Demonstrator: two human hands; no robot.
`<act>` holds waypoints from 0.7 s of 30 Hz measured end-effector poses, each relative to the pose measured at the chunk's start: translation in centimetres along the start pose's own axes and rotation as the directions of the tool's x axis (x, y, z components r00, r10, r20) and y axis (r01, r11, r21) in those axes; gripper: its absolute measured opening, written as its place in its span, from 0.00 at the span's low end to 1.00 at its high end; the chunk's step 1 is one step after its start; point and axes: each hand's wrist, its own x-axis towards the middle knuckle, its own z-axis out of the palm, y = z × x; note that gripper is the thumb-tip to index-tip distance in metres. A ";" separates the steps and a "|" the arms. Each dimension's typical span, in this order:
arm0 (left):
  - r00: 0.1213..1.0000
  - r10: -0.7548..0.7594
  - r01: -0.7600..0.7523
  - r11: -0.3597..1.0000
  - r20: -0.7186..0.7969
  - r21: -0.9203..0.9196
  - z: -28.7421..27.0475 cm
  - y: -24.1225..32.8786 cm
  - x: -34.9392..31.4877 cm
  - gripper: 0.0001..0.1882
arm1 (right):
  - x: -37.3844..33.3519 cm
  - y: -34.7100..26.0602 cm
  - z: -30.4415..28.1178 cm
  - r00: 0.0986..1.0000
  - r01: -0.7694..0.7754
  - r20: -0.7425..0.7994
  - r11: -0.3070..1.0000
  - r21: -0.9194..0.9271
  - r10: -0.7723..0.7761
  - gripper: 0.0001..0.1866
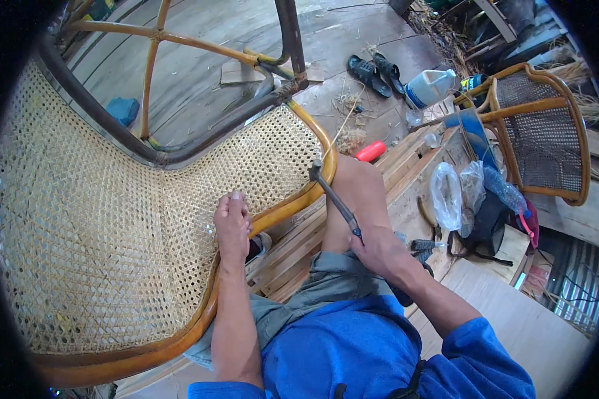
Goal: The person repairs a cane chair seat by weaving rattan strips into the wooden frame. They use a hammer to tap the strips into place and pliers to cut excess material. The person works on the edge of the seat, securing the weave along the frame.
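Observation:
A rattan chair (293, 197) with woven cane webbing (100, 246) fills the left side and lies across my lap. My right hand (376, 253) is closed around the handle of a small hammer (337, 201). The hammer's dark head rests at or just above the curved rattan rim, near my bare knee. A thin loose cane strand (343, 125) sticks up from the rim beside it. Over the webbing, close to the rim, my left hand (232, 223) has its fingers curled together. Whatever they may pinch is hidden or too small to see.
A red handle-like object (371, 151) lies beyond my knee. Dark sandals (377, 74) and a white plastic jug (430, 88) stand farther off. Another rattan piece (542, 136) leans at right, above clear plastic bags (446, 196) and a dark bag (487, 229). Wooden slats (406, 166) run beneath me.

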 end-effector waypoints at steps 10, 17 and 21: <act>1.000 -0.009 0.009 1.000 -0.008 -0.012 0.4 0.3 -0.1 0.09 | 0.4 1.1 0.8 0.999 0.042 -0.002 0.999 -0.020 -0.042 0.19; 1.000 0.006 -0.006 1.000 -0.007 -0.010 0.3 0.3 -0.1 0.10 | -0.6 -0.5 0.1 0.995 0.079 -0.059 0.995 0.059 -0.076 0.18; 1.000 0.000 0.000 1.000 -0.007 -0.013 0.3 0.3 0.1 0.09 | -0.3 0.3 0.4 0.999 0.043 -0.010 0.998 0.035 -0.042 0.18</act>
